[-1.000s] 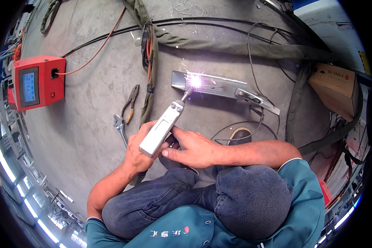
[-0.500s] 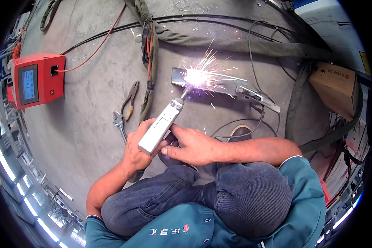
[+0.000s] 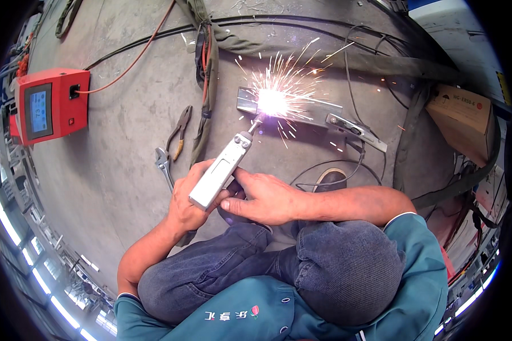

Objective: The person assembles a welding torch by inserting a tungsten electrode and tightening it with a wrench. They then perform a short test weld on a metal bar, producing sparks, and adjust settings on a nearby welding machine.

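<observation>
A silver handheld welding gun [image 3: 222,170] slants up and to the right, its thin nozzle reaching a metal bar [image 3: 318,112] on the floor. Bright white glare and flying sparks hide the nozzle's very end and part of the bar. My left hand [image 3: 183,206] wraps the gun's rear from the left. From the right, my right hand [image 3: 267,199] closes round the lower part of the gun, with its thumb pointing left; some fingers are hidden. A grey metal clamp [image 3: 355,132] with a cable sits at the bar's right end.
Pliers [image 3: 180,135] and an adjustable wrench [image 3: 162,162] lie left of the gun. A red machine with a screen [image 3: 71,108] stands at far left. Thick sheathed hoses [image 3: 335,61] cross the floor. At right are a cardboard box [image 3: 461,116] and more cables; my shoe [image 3: 331,177] is near the clamp's cable.
The sparks have grown into a wider spray, and the glare sits slightly further right and lower on the bar. Both hands keep hold of the welding gun, which has barely shifted.
</observation>
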### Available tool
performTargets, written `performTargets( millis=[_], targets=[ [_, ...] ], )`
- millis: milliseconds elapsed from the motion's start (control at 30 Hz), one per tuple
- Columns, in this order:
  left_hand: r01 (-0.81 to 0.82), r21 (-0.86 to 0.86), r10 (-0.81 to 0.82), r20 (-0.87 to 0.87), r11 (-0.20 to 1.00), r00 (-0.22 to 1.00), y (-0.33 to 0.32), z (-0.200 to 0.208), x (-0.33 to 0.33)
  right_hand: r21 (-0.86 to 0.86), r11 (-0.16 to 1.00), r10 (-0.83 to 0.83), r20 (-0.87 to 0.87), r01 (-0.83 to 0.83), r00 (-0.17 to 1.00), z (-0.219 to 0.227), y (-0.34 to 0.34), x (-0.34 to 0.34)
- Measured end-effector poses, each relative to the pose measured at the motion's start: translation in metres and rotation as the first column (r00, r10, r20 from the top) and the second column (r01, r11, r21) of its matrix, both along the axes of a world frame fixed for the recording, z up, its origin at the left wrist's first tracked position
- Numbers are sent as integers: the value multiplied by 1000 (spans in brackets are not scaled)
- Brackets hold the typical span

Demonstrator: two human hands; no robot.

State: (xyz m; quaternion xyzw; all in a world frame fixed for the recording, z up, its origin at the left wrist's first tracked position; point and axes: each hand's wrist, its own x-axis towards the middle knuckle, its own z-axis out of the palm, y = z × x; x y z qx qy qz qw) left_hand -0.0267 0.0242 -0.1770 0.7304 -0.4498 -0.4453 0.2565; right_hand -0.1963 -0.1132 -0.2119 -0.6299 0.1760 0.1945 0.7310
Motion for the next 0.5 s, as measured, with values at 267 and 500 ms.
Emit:
performTargets(
  millis=[267, 500],
  targets=[
    [-16, 32, 16, 3, 999, 1000, 3, 2, -1, 37, 999, -6, 16, 6, 1000, 0, 2, 0],
    [26, -92, -13, 135, 995, 991, 19, 8, 4, 31, 999, -7, 87, 4, 996, 4, 2, -1]
  ],
)
